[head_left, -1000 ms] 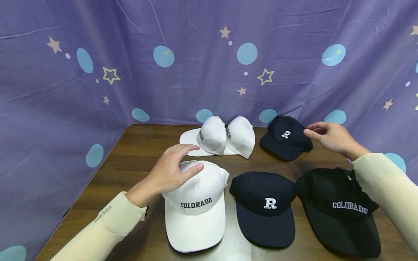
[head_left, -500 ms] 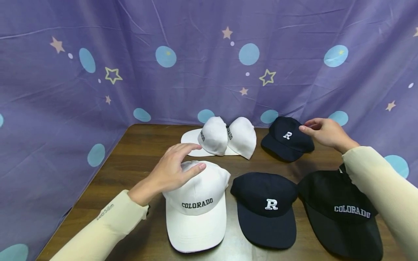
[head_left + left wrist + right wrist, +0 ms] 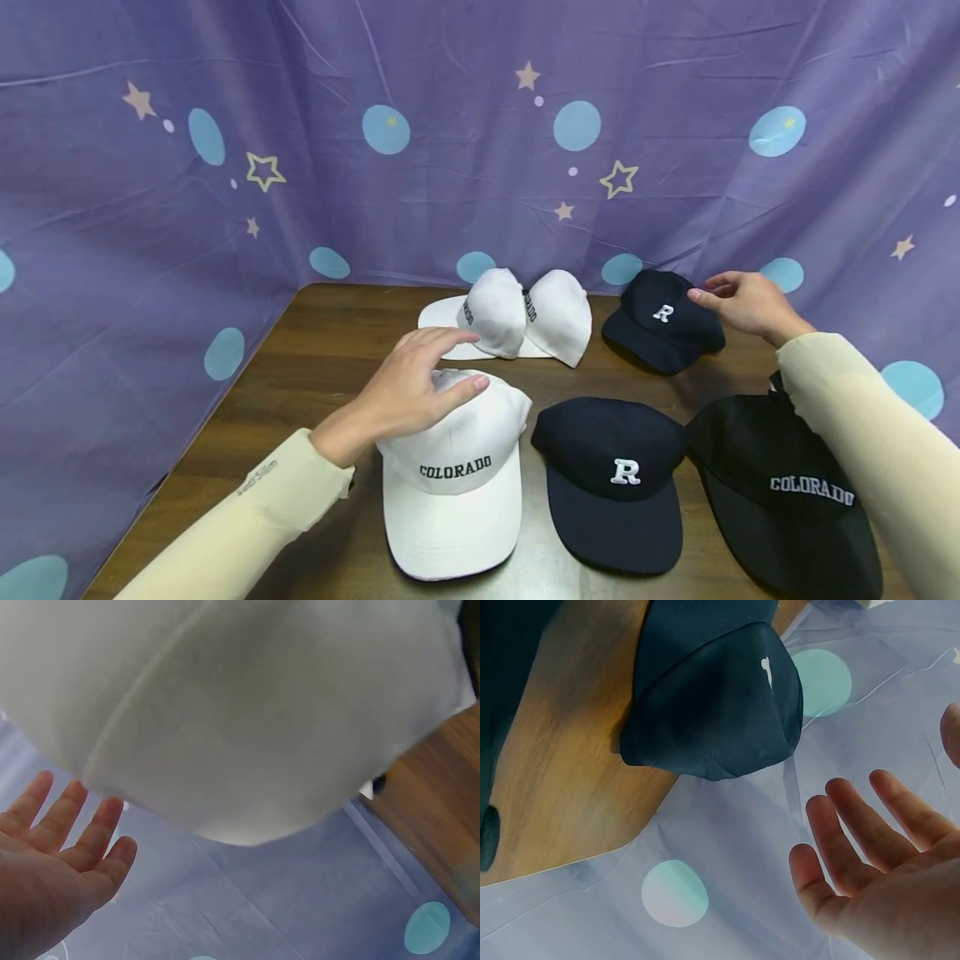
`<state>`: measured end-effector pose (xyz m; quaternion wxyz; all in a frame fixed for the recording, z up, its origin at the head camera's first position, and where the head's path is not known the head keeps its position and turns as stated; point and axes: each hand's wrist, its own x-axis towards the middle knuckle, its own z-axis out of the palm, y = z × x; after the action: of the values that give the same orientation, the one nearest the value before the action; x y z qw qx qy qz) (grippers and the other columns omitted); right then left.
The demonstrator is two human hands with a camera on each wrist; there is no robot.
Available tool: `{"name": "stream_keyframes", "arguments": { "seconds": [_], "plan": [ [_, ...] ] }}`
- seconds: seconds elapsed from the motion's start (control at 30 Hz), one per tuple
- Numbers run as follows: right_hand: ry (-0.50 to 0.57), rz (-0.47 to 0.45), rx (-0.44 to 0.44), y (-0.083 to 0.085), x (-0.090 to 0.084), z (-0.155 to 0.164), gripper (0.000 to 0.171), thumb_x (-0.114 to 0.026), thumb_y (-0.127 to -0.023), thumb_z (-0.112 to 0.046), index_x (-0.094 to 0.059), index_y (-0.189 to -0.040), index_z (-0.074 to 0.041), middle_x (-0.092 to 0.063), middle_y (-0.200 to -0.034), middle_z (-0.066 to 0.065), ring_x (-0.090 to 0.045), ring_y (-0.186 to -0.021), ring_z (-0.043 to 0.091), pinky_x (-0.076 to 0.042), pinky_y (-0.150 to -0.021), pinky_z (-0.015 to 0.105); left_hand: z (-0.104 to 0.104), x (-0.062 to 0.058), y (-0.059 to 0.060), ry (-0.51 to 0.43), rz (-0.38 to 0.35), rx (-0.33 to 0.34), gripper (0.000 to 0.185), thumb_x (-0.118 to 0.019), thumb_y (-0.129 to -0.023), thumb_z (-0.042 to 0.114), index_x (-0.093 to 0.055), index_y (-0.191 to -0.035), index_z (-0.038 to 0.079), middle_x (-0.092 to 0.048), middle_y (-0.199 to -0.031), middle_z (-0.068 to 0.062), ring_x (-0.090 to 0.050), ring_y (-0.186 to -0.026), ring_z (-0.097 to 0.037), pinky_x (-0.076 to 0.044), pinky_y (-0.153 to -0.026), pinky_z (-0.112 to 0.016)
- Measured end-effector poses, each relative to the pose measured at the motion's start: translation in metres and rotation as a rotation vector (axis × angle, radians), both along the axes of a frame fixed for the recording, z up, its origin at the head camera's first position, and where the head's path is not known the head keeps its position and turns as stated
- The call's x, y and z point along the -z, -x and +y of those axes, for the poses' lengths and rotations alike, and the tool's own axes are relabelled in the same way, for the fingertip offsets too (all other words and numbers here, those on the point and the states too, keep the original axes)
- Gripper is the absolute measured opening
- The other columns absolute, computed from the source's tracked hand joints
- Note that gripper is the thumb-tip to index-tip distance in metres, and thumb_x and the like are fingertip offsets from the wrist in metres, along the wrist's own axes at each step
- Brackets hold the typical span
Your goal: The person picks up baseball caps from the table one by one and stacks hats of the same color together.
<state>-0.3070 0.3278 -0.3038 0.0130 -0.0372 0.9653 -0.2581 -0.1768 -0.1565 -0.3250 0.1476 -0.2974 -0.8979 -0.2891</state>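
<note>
My left hand [image 3: 411, 390] hovers over the crown of a white baseball cap [image 3: 453, 529] lettered COLORADO, its thumb and fingers spread apart. In the left wrist view this white crown fills the upper part, with straight fingers [image 3: 91, 838] beside its edge. My right hand [image 3: 752, 307] is at the right side of a navy baseball cap [image 3: 637, 342] with a white R, at the back of the table. The right wrist view shows its fingers [image 3: 862, 832] extended, apart from the navy cap [image 3: 712, 712]. Neither hand holds anything.
Two white caps [image 3: 498, 321] [image 3: 561, 321] stand one behind the other at the back. Another navy R cap [image 3: 615, 533] and a black COLORADO cap [image 3: 802, 533] lie in the front row. A purple curtain [image 3: 450, 208] hangs behind the wooden table [image 3: 300, 367].
My right hand has moved a little left, closer to the back navy cap. The left hand has shifted slightly right over the white cap. The head view has turned slightly left.
</note>
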Motion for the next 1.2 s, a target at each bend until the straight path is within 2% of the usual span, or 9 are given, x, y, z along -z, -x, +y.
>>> {"name": "stream_keyframes", "arguments": {
  "seconds": [0.13, 0.37, 0.57, 0.83, 1.2],
  "plan": [
    [0.000, -0.007, -0.003, 0.004, 0.003, -0.002, 0.095, -0.053, -0.092, -0.075, -0.048, -0.144, 0.005, -0.050, -0.138, 0.035, -0.048, -0.125, 0.051, -0.045, -0.097, 0.064, 0.007, -0.002, 0.000, 0.004, -0.003, 0.013, 0.060, -0.066, -0.093, 0.049, -0.060, -0.140, 0.013, -0.062, -0.140, -0.002, -0.051, -0.134, -0.025, -0.034, -0.115, -0.047],
    [-0.001, -0.030, 0.002, 0.009, 0.006, -0.003, 0.088, -0.055, -0.097, -0.066, -0.045, -0.145, 0.006, -0.047, -0.139, 0.035, -0.045, -0.126, 0.053, -0.043, -0.100, 0.065, 0.018, -0.005, -0.001, 0.006, -0.004, 0.031, 0.058, -0.067, -0.092, 0.049, -0.062, -0.138, 0.014, -0.063, -0.138, 0.000, -0.052, -0.133, -0.025, -0.033, -0.116, -0.046],
    [-0.015, -0.067, 0.003, 0.013, 0.010, -0.002, 0.092, -0.053, -0.096, -0.069, -0.041, -0.148, 0.006, -0.043, -0.144, 0.037, -0.042, -0.131, 0.055, -0.041, -0.102, 0.066, 0.027, -0.007, -0.001, 0.022, -0.014, 0.049, 0.059, -0.066, -0.093, 0.051, -0.061, -0.139, 0.014, -0.061, -0.140, 0.002, -0.051, -0.134, -0.025, -0.033, -0.116, -0.046],
    [-0.043, -0.104, 0.010, 0.018, 0.012, -0.003, 0.109, -0.049, -0.090, -0.079, -0.033, -0.152, 0.009, -0.036, -0.149, 0.038, -0.035, -0.135, 0.057, -0.038, -0.106, 0.068, 0.035, -0.009, 0.000, 0.029, -0.001, 0.060, 0.058, -0.065, -0.094, 0.053, -0.062, -0.138, 0.015, -0.062, -0.138, 0.002, -0.049, -0.136, -0.021, -0.032, -0.117, -0.044],
    [-0.112, -0.143, 0.032, 0.033, 0.021, -0.006, 0.115, -0.048, -0.092, -0.078, -0.020, -0.154, 0.014, -0.026, -0.152, 0.041, -0.025, -0.139, 0.060, -0.032, -0.110, 0.069, 0.038, -0.008, -0.001, 0.010, 0.001, 0.075, 0.057, -0.064, -0.094, 0.053, -0.062, -0.138, 0.016, -0.062, -0.137, 0.004, -0.048, -0.136, -0.019, -0.034, -0.115, -0.048]
  ]
}}
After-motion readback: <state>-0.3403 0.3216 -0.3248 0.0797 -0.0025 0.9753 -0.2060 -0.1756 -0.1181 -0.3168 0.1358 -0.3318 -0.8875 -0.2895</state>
